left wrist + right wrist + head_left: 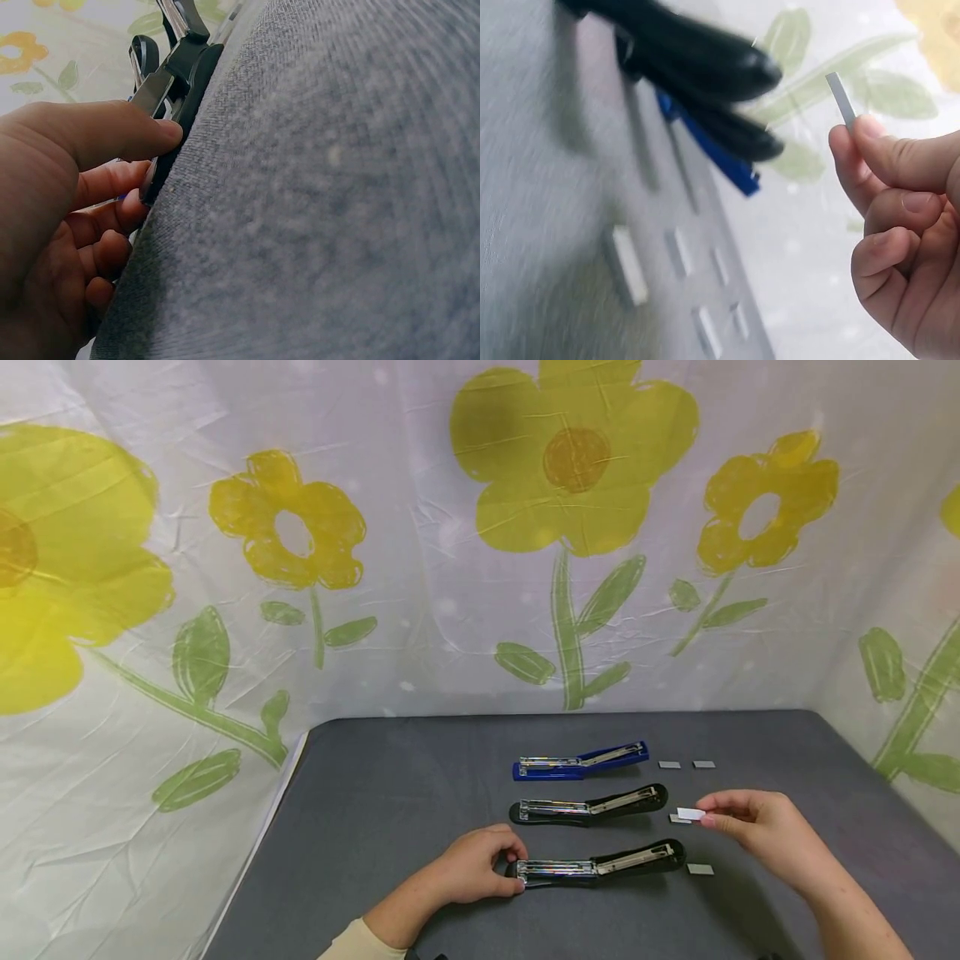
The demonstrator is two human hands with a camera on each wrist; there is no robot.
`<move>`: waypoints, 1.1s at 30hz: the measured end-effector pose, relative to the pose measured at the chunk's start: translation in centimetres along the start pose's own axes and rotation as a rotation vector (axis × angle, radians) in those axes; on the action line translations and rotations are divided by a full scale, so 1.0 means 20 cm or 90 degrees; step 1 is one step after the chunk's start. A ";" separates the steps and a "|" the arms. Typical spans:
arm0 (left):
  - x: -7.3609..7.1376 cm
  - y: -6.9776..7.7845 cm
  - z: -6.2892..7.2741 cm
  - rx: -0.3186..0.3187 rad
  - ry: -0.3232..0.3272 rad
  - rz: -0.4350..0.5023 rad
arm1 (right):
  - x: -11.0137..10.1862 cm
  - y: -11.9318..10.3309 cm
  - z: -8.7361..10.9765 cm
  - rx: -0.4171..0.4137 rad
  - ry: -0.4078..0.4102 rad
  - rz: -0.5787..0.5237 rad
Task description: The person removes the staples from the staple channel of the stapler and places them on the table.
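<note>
Nearest the person lies a black stapler, its top swung open and its magazine bared. My left hand grips the left end of that stapler between thumb and fingers; the left wrist view shows the thumb along its side. Over the right part of the table, my right hand pinches a small pale strip of staples between thumb and forefinger. Below it on the cloth lies another strip of staples, partly covered in the head view. A single strip sits near the close stapler's right end.
Behind the held stapler lie a second opened black stapler and an opened blue stapler. Two more strips of staples, one left and one right, lie beside the blue one. A flowered curtain hangs behind the grey-covered table.
</note>
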State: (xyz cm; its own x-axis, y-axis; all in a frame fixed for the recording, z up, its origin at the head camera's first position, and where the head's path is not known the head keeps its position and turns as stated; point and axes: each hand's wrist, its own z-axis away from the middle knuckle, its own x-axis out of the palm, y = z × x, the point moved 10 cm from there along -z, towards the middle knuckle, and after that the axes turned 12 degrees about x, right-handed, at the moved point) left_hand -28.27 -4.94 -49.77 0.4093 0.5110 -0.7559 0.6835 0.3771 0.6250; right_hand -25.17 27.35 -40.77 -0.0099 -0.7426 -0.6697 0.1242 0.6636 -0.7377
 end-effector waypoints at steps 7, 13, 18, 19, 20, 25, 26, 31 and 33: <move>0.00 0.00 -0.01 0.003 0.000 -0.001 | -0.04 0.16 0.01 0.014 0.005 0.039; 0.00 0.00 -0.01 -0.006 -0.003 0.024 | -0.05 0.28 0.02 0.028 -0.019 0.073; 0.00 -0.01 -0.01 -0.005 -0.005 0.038 | -0.03 0.39 0.01 0.047 -0.058 0.094; 0.00 -0.01 -0.01 -0.004 -0.005 0.039 | -0.02 0.40 0.01 0.044 -0.063 0.099; 0.00 -0.02 -0.01 -0.004 -0.005 0.041 | -0.01 0.42 0.01 0.043 -0.065 0.101; 0.00 -0.02 -0.01 -0.006 -0.005 0.051 | 0.02 0.48 0.02 0.032 -0.061 0.129; 0.00 -0.02 -0.01 -0.005 -0.005 0.052 | 0.02 0.48 0.03 0.032 -0.055 0.139; 0.00 -0.02 0.00 -0.007 -0.004 0.060 | 0.03 0.48 0.04 0.034 -0.016 0.210; 0.00 -0.01 0.00 -0.008 -0.003 0.063 | 0.04 0.46 0.04 0.026 -0.001 0.239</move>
State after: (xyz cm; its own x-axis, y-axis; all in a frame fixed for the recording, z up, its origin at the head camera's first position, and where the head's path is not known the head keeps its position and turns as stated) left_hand -28.41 -5.08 -49.98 0.4772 0.5428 -0.6912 0.6318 0.3348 0.6991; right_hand -23.28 32.82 -47.99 0.0454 -0.4486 -0.8926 0.1580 0.8855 -0.4369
